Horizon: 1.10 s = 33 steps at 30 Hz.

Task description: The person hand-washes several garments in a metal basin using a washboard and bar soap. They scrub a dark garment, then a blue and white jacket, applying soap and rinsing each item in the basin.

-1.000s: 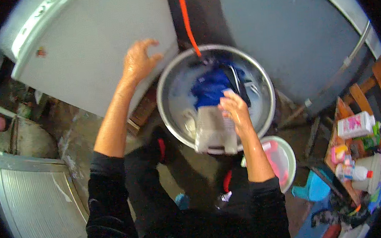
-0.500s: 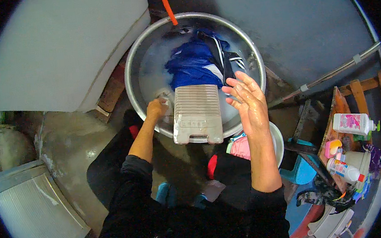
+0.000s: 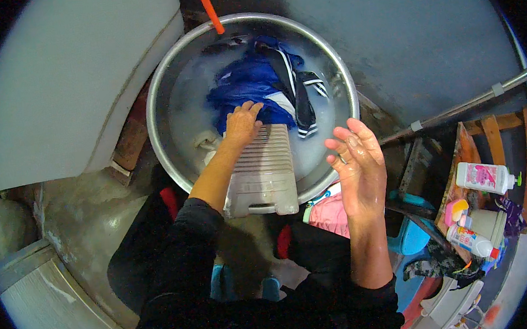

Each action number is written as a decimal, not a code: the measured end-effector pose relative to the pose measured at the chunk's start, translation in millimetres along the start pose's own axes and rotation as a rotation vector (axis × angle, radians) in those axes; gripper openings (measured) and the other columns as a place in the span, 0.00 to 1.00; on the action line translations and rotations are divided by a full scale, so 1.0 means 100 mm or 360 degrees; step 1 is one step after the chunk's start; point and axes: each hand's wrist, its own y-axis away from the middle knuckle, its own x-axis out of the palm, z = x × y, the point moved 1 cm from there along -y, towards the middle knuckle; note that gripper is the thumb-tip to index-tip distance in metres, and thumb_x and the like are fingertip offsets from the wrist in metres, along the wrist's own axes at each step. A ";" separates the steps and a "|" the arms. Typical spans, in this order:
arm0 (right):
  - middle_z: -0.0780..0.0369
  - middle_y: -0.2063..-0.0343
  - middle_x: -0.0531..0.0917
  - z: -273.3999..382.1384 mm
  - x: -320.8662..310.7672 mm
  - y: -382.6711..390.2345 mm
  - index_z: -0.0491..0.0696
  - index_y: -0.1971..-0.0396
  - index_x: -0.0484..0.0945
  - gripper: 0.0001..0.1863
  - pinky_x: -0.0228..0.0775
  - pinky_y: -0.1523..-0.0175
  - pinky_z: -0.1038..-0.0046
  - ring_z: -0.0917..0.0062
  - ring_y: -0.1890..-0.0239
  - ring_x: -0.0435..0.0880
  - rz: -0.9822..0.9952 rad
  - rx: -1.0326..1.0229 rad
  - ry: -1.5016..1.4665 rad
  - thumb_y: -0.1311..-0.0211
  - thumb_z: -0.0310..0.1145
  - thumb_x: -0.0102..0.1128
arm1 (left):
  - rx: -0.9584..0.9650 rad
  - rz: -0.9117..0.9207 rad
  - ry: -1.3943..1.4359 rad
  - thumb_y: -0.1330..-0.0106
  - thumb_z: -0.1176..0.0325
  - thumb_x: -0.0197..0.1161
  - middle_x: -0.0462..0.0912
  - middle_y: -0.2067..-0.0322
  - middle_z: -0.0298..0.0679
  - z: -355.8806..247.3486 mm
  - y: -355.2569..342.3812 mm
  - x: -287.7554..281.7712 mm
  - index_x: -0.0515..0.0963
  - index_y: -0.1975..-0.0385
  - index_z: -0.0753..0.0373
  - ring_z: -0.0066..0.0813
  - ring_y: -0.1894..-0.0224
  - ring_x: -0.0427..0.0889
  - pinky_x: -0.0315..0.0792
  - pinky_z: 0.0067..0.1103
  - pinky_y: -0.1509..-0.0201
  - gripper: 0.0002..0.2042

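Note:
A steel basin (image 3: 158, 86) of cloudy water holds soaking blue cloth (image 3: 229, 87) and a dark garment with white stripes (image 3: 291, 85). A grey ridged washboard (image 3: 258, 189) leans across its near rim, beside a pale cloth in the water. My left hand (image 3: 243, 124) lies over the washboard's upper end at the edge of the blue cloth, fingers apart and slightly bent. My right hand (image 3: 356, 163) is raised by the basin's right rim, wet, palm up, fingers apart and curved, holding nothing.
An orange hose (image 3: 209, 8) hangs over the basin's far rim. A pink cloth (image 3: 328, 215) sits in a tub at near right. Bottles (image 3: 478, 177) crowd a wooden stand (image 3: 494, 140) near a blue stool (image 3: 405, 237). Large grey panels (image 3: 65, 81) flank the basin.
My left hand dropped from beside the left panel into the basin, then moved right onto the washboard's top. My right hand left the washboard, rising at the right rim.

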 end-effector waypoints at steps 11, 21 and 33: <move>0.57 0.57 0.80 0.10 -0.23 -0.06 0.42 0.48 0.71 0.21 0.69 0.56 0.71 0.70 0.59 0.82 -0.0145 -0.0105 -0.0124 0.39 0.32 0.61 | -0.0152 0.0337 -0.0598 0.34 0.68 0.54 0.77 0.57 0.38 0.16 -0.01 0.11 0.76 0.59 0.51 0.41 0.54 0.80 0.71 0.45 0.52 0.07; 0.57 0.57 0.80 0.13 -0.29 0.02 0.43 0.48 0.70 0.19 0.70 0.56 0.71 0.71 0.58 0.81 -0.0082 -0.0146 -0.0163 0.37 0.33 0.58 | -0.0268 0.0376 -0.0675 0.37 0.60 0.62 0.76 0.52 0.37 0.16 -0.05 0.06 0.76 0.55 0.48 0.41 0.51 0.77 0.71 0.45 0.51 0.12; 0.58 0.58 0.80 0.09 -0.22 -0.03 0.44 0.49 0.71 0.18 0.69 0.57 0.72 0.73 0.60 0.82 -0.0063 -0.0120 -0.0189 0.37 0.32 0.59 | -0.0084 0.0432 -0.0067 0.35 0.64 0.55 0.82 0.68 0.42 0.09 0.43 -0.09 0.75 0.63 0.54 0.47 0.62 0.80 0.66 0.46 0.57 0.05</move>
